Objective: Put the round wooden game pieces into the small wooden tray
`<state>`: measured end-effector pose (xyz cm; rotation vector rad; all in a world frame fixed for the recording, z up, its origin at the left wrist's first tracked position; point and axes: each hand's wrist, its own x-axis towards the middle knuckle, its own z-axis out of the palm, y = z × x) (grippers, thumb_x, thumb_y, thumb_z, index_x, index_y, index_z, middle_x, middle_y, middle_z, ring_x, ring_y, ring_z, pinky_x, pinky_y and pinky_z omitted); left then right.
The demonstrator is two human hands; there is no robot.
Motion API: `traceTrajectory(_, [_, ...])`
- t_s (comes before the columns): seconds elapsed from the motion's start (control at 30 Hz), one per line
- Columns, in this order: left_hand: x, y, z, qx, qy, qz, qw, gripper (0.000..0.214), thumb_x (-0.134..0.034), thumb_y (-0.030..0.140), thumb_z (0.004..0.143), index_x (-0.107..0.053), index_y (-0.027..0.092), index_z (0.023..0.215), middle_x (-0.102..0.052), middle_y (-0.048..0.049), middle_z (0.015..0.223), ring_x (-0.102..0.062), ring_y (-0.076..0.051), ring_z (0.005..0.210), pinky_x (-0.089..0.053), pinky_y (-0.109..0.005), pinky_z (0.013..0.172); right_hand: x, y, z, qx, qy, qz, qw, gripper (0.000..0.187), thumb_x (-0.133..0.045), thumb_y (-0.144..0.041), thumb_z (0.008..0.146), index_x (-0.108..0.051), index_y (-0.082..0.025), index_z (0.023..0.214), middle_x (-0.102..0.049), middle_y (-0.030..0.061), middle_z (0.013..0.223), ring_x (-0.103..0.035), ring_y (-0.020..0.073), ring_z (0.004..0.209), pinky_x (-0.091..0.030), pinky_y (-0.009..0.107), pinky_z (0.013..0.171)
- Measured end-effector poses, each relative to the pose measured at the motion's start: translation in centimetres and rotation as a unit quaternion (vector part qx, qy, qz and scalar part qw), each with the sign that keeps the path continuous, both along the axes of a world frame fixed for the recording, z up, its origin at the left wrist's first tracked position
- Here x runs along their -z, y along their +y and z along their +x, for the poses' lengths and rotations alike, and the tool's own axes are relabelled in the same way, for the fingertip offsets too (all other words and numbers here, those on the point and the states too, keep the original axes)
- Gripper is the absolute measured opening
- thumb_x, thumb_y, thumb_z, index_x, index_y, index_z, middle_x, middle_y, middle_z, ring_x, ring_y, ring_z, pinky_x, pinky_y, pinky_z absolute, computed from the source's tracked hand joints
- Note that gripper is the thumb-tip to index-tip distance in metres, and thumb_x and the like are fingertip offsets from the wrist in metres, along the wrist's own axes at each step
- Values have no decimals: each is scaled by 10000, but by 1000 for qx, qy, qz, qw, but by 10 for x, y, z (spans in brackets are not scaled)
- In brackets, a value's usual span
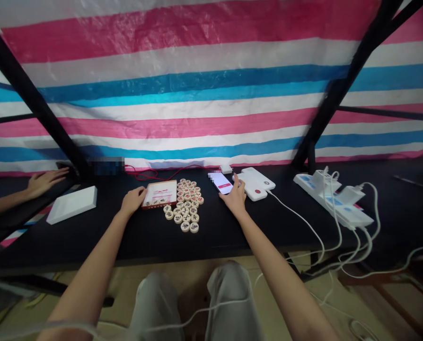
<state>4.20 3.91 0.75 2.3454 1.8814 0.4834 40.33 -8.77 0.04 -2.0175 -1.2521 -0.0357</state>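
My left hand grips the left edge of a shallow box with a white, red-printed face and a red rim; some round pieces show along its lower side. Right beside the box lies a cluster of round xiangqi pieces, cream with black or red characters, flat on the table. Farther right, my right hand has its thumb and fingers around the lower right part of a smartphone with a lit screen. The phone lies on the table; its lower right corner is partly hidden by the hand.
On the black table are a white box, a white flat device with a cable, a small white adapter and a power strip with plugs. Another person's hand is at the left. Black metal posts flank a striped sheet.
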Motion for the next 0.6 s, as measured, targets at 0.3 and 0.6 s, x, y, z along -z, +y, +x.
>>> traceTrajectory(0.3, [1, -3, 20, 21, -6, 4, 1000, 419, -289, 484, 847, -614, 223, 893, -675, -89, 907, -602, -236, 822, -353, -262, 613, -4, -7, -4, 51, 2, -21, 998, 862, -639, -306, 670, -154, -252, 1381, -292, 158, 1282, -422, 352, 1118, -321, 506, 890])
traceTrajectory(0.6, [3, 0, 22, 13, -14, 10, 1000, 407, -308, 468, 845, -632, 224, 875, -680, -90, 880, -606, -234, 799, -351, -265, 601, -4, -11, 18, 83, 8, -49, 995, 893, -635, -358, 672, -113, -265, 1390, -295, 148, 1264, -432, 346, 1103, -327, 521, 883])
